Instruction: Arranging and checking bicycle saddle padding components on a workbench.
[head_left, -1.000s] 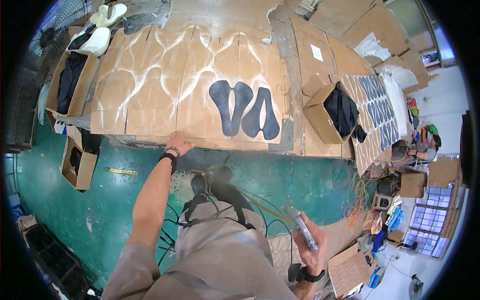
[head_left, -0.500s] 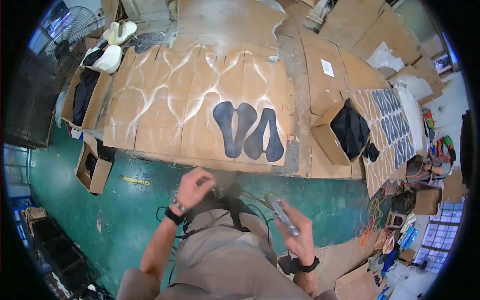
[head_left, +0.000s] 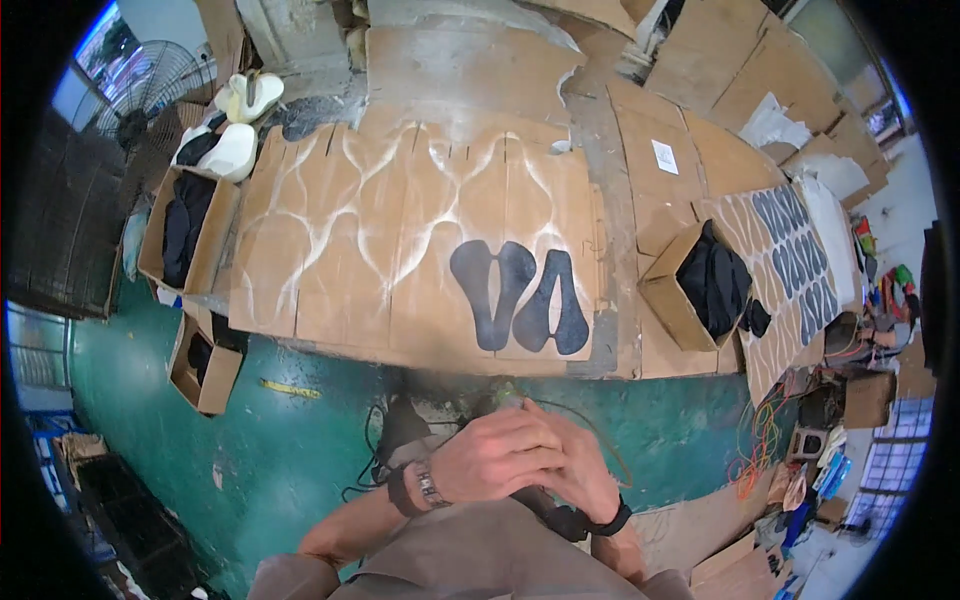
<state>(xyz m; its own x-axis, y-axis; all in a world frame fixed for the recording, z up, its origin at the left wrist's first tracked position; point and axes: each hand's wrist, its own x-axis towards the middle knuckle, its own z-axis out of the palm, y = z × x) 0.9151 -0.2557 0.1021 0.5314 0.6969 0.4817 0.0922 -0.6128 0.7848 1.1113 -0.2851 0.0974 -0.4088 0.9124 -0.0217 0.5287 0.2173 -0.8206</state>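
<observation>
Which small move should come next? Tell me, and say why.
Probably lift the left hand off the right hand: the two meet short of the cardboard sheet, where the dark pieces lie untouched, so parting the hands would likely free one to reach the pieces.

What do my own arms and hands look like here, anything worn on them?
Your left hand and right hand are gloveless. The left wrist has a metallic-looking linked bracelet and a black band; the right, a black wristband. Grey-brown sleeves leave the forearms bare.

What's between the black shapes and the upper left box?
In the head view, mostly white-streaked cardboard lies between the black shapes and the upper left box.
</observation>
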